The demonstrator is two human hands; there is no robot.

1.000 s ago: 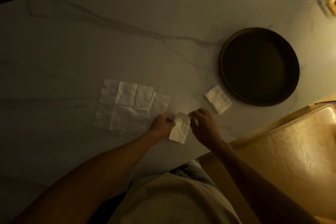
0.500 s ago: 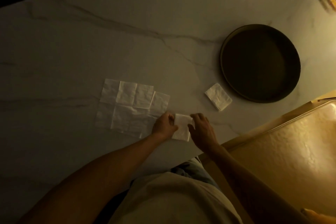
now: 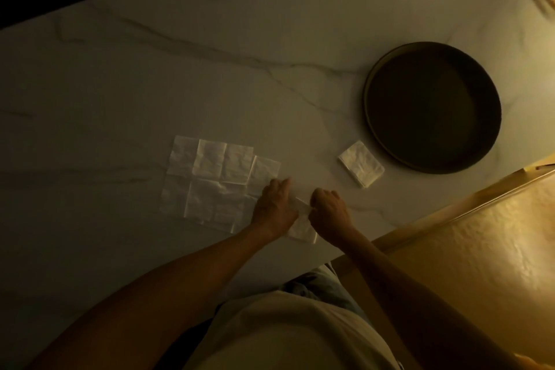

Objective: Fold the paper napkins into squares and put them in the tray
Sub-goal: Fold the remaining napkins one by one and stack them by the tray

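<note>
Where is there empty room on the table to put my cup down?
The whole far side of the table, beyond the flat napkins and left of the tray, is bare. The tray is empty too. It is crowded near the front edge: both hands, left and right, fold a napkin there, and a folded napkin lies beside the tray.

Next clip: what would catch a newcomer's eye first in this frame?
Probably the two hands at the near table edge, left hand and right hand, pinching a small white napkin between them. Next, the round dark tray at the right, with nothing visible inside, and one folded napkin square lying just outside its rim. Left of the hands, the unfolded napkins lie flat and overlapping.
</note>
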